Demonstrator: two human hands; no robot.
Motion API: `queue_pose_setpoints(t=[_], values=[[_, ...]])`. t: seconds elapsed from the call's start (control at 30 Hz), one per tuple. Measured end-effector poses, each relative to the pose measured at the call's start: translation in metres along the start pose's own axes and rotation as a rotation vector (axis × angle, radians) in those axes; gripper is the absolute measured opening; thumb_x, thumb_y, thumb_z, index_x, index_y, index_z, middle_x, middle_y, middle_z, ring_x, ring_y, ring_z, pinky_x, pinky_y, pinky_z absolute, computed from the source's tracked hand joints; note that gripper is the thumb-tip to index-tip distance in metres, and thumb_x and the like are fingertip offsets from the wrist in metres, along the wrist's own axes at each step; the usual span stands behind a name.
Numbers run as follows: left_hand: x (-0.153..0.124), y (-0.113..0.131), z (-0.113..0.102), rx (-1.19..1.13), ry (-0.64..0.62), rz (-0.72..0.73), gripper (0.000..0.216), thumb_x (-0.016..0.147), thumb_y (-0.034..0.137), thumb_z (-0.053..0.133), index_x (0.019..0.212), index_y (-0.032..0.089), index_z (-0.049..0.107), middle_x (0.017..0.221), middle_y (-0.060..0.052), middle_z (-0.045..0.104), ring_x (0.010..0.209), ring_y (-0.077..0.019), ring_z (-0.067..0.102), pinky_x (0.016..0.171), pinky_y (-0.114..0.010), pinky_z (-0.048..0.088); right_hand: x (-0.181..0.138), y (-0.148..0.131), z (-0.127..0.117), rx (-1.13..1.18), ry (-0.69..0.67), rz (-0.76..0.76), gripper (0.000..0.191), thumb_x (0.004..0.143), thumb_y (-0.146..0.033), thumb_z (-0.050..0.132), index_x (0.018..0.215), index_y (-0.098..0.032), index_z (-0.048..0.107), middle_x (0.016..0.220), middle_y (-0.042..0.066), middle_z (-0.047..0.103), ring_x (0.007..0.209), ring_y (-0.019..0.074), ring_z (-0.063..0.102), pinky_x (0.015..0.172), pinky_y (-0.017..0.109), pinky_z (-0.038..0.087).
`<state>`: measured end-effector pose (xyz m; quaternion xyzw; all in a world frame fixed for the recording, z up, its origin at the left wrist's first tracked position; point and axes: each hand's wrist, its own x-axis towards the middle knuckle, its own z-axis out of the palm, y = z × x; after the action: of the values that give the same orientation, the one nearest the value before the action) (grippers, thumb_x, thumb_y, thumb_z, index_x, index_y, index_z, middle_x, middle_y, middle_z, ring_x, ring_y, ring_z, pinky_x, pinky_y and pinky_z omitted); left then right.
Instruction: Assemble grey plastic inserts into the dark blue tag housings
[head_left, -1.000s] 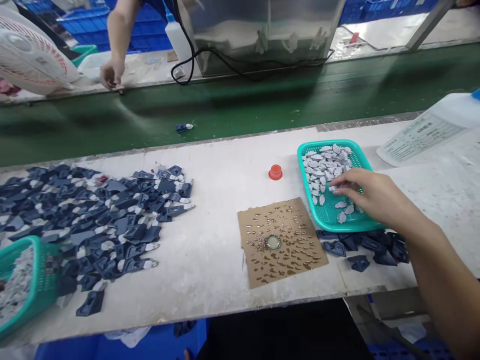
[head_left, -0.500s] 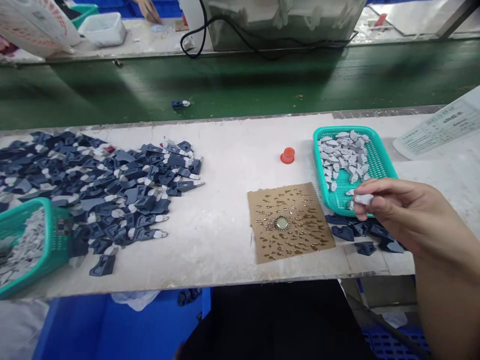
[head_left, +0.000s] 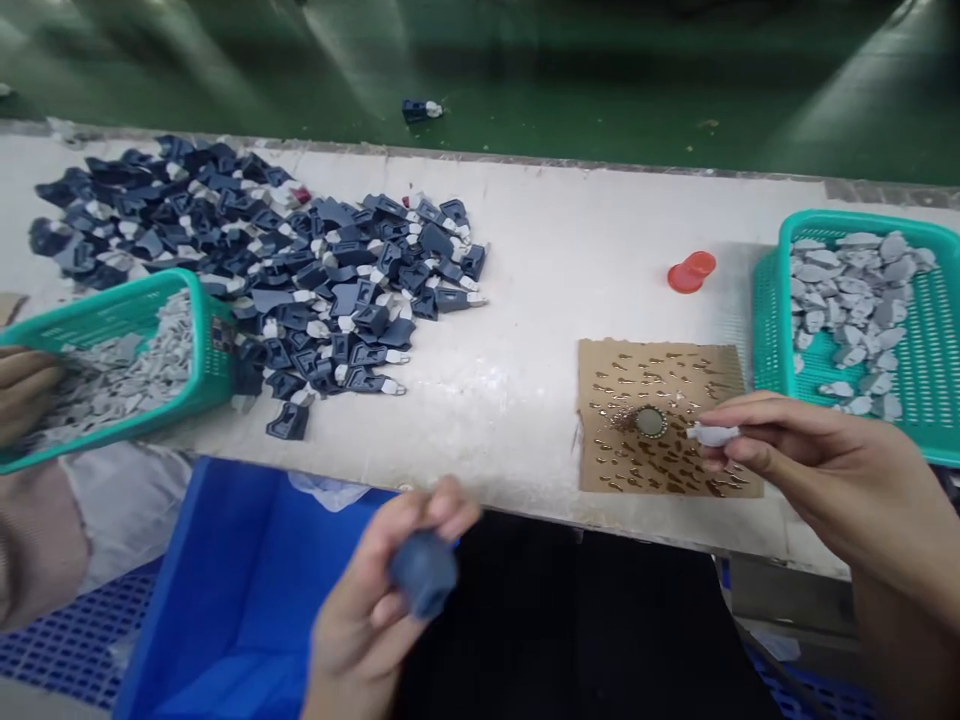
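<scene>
My right hand (head_left: 810,460) pinches a small grey plastic piece (head_left: 712,434) over the brown cardboard square (head_left: 660,415), which carries glue marks and a small round cap (head_left: 650,422). Below the table edge, my left hand (head_left: 382,600) is closed on a dark blue plastic part (head_left: 424,572), blurred by motion. A teal basket (head_left: 772,330) of grey pieces (head_left: 855,290) stands just right of the cardboard. A big pile of dark blue parts with grey tips (head_left: 300,270) covers the left of the white table (head_left: 540,280).
Another person's hand (head_left: 26,390) rests in a second teal basket (head_left: 202,340) of grey pieces at the left edge. An orange cap (head_left: 690,272) lies near the right basket. One blue part (head_left: 420,108) sits on the green conveyor (head_left: 600,90). A blue crate (head_left: 225,600) stands below the table.
My right hand picked a grey piece from the right basket and carried it left over the cardboard. My left hand came up into view holding a blue part. The view shifted down and left.
</scene>
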<state>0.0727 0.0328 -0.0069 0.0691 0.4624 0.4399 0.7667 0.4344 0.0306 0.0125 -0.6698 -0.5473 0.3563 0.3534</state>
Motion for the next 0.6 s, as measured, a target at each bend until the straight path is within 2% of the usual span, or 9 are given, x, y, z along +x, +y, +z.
queue_pose_setpoints(t=[0.03,0.07,0.13,0.2,0.3,0.4,0.5,0.6], values=[[0.013,-0.011,0.026,-0.156,-0.108,-0.109,0.043,0.051,0.052,0.102,0.08,0.027,0.081,0.086,-0.005,0.067,0.07,-0.0068,0.061,0.04,0.0,0.042,0.001,0.0,0.005,-0.117,0.05,-0.059,0.014,0.092,-0.038,0.075,0.104,-0.034,0.08,0.098,-0.001,0.077,0.078,0.0148,0.075,0.066,0.022,0.062],[0.025,-0.022,0.05,-0.284,-0.189,-0.201,0.037,0.059,0.048,0.1,0.08,0.025,0.081,0.084,-0.004,0.066,0.071,-0.0053,0.062,0.039,0.002,0.04,0.002,0.001,0.01,-0.244,0.104,-0.133,0.013,0.095,-0.037,0.072,0.105,-0.034,0.079,0.098,-0.003,0.078,0.082,0.014,0.074,0.07,0.023,0.061],[0.044,-0.039,0.085,-0.437,-0.325,-0.333,0.027,0.069,0.041,0.096,0.08,0.022,0.081,0.083,-0.003,0.068,0.072,-0.0042,0.065,0.043,0.002,0.045,0.004,0.002,0.017,-0.472,0.172,-0.299,0.011,0.098,-0.031,0.069,0.106,-0.032,0.077,0.099,-0.004,0.078,0.089,0.0138,0.074,0.077,0.024,0.059],[0.054,-0.051,0.103,-0.472,-0.389,-0.371,0.023,0.074,0.036,0.093,0.083,0.019,0.08,0.086,-0.003,0.071,0.076,-0.0043,0.069,0.053,0.0,0.053,0.007,0.003,0.021,-0.598,0.167,-0.454,0.01,0.098,-0.024,0.069,0.104,-0.027,0.075,0.099,-0.002,0.079,0.091,0.0148,0.074,0.081,0.025,0.058],[0.058,-0.058,0.105,-0.436,-0.437,-0.334,0.024,0.079,0.032,0.09,0.093,0.017,0.078,0.096,-0.002,0.076,0.087,-0.0059,0.074,0.075,-0.005,0.061,0.01,0.006,0.021,-0.667,0.126,-0.625,0.015,0.097,-0.012,0.066,0.107,-0.022,0.073,0.099,0.0,0.078,0.089,0.0136,0.073,0.083,0.022,0.057],[0.058,-0.059,0.098,-0.415,-0.47,-0.296,0.021,0.081,0.025,0.087,0.096,0.018,0.074,0.1,-0.001,0.077,0.094,-0.0073,0.076,0.093,-0.013,0.062,0.012,0.01,0.02,-0.691,0.077,-0.674,0.02,0.096,-0.009,0.066,0.11,-0.022,0.072,0.101,0.0,0.078,0.09,0.0127,0.073,0.086,0.021,0.056],[0.058,-0.058,0.094,-0.391,-0.452,-0.271,0.018,0.082,0.017,0.085,0.095,0.016,0.073,0.095,0.002,0.075,0.095,-0.0079,0.076,0.096,-0.016,0.062,0.014,0.01,0.022,-0.701,0.053,-0.698,0.019,0.098,-0.008,0.063,0.109,-0.02,0.072,0.101,0.001,0.078,0.09,0.0124,0.073,0.085,0.021,0.057],[0.058,-0.059,0.094,-0.367,-0.44,-0.229,0.021,0.082,0.025,0.086,0.098,0.016,0.077,0.092,0.001,0.073,0.094,-0.0106,0.075,0.092,-0.022,0.064,0.011,0.004,0.024,-0.671,0.112,-0.608,0.015,0.1,-0.015,0.064,0.104,-0.025,0.074,0.097,-0.003,0.078,0.088,0.0119,0.073,0.08,0.022,0.057]])
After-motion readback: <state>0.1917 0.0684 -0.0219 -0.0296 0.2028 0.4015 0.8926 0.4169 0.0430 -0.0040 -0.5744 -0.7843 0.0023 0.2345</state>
